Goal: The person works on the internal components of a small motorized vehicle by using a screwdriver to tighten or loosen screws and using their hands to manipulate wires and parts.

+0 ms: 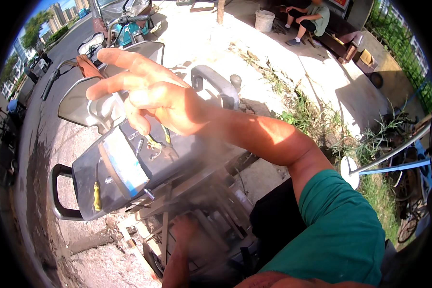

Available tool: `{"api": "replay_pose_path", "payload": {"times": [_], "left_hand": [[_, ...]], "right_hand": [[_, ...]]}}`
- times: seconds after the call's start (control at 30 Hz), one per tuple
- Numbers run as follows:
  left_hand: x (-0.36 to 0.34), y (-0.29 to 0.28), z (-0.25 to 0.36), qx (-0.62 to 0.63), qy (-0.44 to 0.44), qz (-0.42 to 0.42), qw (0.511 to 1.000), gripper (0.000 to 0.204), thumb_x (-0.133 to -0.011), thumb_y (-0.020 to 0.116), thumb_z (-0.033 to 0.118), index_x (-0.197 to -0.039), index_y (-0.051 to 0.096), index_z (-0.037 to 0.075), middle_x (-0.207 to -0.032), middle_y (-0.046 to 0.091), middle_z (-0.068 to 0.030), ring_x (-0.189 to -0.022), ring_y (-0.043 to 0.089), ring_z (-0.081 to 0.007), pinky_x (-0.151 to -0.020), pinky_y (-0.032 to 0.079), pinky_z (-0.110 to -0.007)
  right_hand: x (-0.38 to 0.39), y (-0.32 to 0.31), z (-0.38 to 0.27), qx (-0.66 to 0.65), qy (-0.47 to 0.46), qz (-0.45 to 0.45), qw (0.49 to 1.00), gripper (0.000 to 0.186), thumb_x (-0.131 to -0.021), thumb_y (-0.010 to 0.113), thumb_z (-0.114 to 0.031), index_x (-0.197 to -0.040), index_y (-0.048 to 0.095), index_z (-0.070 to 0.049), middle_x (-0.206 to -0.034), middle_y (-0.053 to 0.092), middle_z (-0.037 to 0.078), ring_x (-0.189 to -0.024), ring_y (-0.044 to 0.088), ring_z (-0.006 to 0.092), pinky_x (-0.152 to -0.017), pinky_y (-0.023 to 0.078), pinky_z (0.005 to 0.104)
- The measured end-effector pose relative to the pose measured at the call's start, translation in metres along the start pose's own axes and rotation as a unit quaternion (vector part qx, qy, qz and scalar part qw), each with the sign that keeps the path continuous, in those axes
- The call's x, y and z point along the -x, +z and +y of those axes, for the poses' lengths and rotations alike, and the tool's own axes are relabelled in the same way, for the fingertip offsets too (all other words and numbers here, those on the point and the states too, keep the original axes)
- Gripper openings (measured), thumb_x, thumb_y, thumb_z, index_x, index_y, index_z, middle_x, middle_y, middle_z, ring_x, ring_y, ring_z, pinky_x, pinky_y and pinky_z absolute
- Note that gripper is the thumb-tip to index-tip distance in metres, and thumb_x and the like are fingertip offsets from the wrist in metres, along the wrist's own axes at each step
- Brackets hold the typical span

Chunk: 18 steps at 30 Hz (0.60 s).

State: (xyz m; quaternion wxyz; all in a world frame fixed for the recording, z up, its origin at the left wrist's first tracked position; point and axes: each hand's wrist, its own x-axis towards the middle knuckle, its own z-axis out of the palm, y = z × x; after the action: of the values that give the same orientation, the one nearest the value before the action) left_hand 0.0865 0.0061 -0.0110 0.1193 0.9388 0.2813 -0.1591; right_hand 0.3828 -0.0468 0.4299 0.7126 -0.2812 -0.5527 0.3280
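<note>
My right hand (161,98) is raised above a dark grey seat-like panel (177,165), its fingers stretched apart and nothing held in them. Beneath it lie pliers with yellow-green handles (153,143). A blue and white flat box (126,161) rests on the panel beside a screwdriver with a yellow handle (97,194). At the panel's near edge shows a small metal cylinder (149,194). Lower down, my left hand (185,228) reaches among the metal bars of a frame (211,225). It is in shade and blurred, so its fingers and anything in them cannot be made out.
Black loop handles (57,192) stick out at the panel's ends. Beyond it stand a handlebar (53,84) and another three-wheeled vehicle (129,31). A person (312,21) sits at the far right near a white bucket (264,20). Weeds (297,108) grow along the pavement.
</note>
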Motion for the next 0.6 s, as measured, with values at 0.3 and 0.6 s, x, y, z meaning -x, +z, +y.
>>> {"api": "replay_pose_path", "payload": {"times": [0.3,0.6], "left_hand": [[0.003,-0.001,-0.003,-0.01,0.008,0.026,1.0,0.063,-0.082,0.076,0.053,-0.12,0.067,0.004,-0.124,0.062,-0.019,-0.119,0.06,-0.0402,-0.095,0.053,-0.054],[0.002,-0.006,0.0,0.003,-0.005,0.007,1.0,0.066,-0.082,0.075,0.054,-0.124,0.067,0.004,-0.125,0.063,-0.0192,-0.121,0.06,-0.0398,-0.098,0.05,-0.055]], "right_hand": [[-0.001,0.002,0.028,-0.002,0.023,-0.053,0.998,0.071,-0.092,0.057,-0.017,-0.157,0.034,0.0,-0.128,0.064,0.021,-0.065,0.06,0.0143,-0.064,0.052,0.0279],[0.007,0.012,0.04,0.03,0.109,-0.089,0.99,0.053,-0.097,0.059,-0.021,-0.143,0.051,0.004,-0.109,0.072,0.017,-0.066,0.06,0.0124,-0.064,0.051,0.0274]]}}
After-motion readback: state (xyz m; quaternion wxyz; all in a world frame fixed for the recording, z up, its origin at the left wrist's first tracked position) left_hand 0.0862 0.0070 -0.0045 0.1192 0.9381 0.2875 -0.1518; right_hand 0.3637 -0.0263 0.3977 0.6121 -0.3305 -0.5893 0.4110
